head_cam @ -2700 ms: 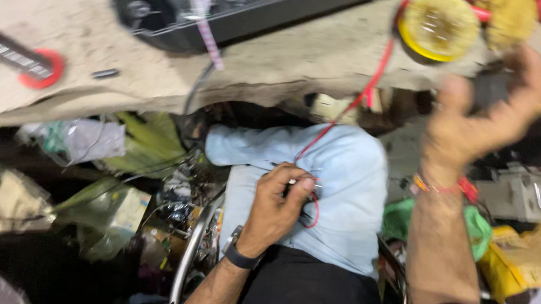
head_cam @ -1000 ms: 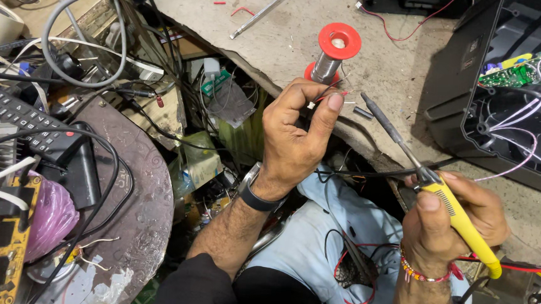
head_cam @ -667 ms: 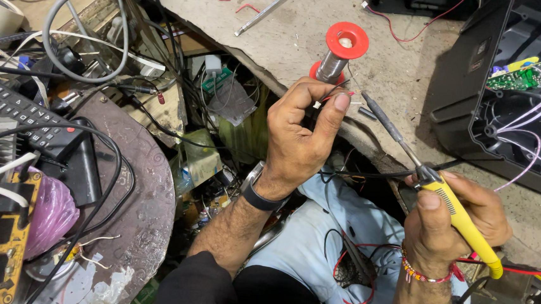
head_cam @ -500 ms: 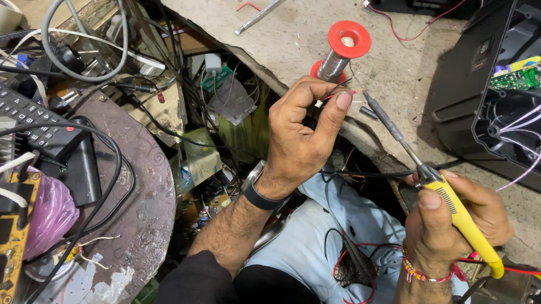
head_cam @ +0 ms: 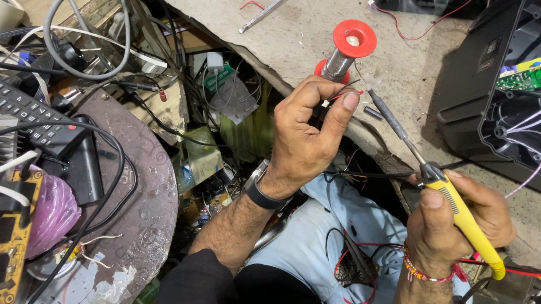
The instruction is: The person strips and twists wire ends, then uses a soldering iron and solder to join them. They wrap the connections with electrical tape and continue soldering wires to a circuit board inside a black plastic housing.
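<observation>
Fingers of left hand [head_cam: 303,135] pinch thin wire [head_cam: 341,95]; right hand [head_cam: 463,216] grips soldering iron [head_cam: 436,182], tip near solder spool [head_cam: 347,49].

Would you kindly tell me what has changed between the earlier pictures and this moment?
About three seconds ago the right hand was raised at the bench edge with a dark object; it now grips the yellow soldering iron, tip up near the left hand. The left hand rose from the lap to pinch thin wires beside the red solder spool. Over the last second, hands, iron and spool barely moved.
</observation>
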`<state>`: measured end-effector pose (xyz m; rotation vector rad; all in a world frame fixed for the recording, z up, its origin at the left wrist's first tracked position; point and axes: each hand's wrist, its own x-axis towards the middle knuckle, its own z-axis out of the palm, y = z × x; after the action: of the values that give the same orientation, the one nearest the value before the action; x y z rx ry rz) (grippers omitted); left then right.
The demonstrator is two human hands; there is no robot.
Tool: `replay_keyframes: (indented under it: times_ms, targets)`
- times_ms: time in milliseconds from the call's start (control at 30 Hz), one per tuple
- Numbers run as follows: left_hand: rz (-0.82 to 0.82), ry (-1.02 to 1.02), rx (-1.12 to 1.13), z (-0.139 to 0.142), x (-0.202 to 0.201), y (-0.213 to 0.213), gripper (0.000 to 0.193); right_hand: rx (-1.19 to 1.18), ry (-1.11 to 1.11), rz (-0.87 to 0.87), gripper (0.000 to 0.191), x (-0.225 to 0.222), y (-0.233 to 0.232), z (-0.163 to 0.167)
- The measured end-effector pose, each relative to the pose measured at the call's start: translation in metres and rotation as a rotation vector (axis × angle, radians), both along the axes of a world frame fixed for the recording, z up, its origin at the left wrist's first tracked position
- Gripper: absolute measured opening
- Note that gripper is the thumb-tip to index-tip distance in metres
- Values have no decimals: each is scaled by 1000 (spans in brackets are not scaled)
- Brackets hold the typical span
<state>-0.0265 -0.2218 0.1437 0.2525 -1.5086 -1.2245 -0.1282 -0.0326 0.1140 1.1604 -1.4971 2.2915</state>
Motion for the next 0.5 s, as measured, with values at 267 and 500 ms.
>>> replay_keyframes:
  times_ms: [267,500]
  targets:
    - [16,3,-19,2,0,0,17,21,26,-22,41,-1,-1,1]
    - [5,14,-4,0,2,1,18,-78,-51,60,41,-4,3,-1]
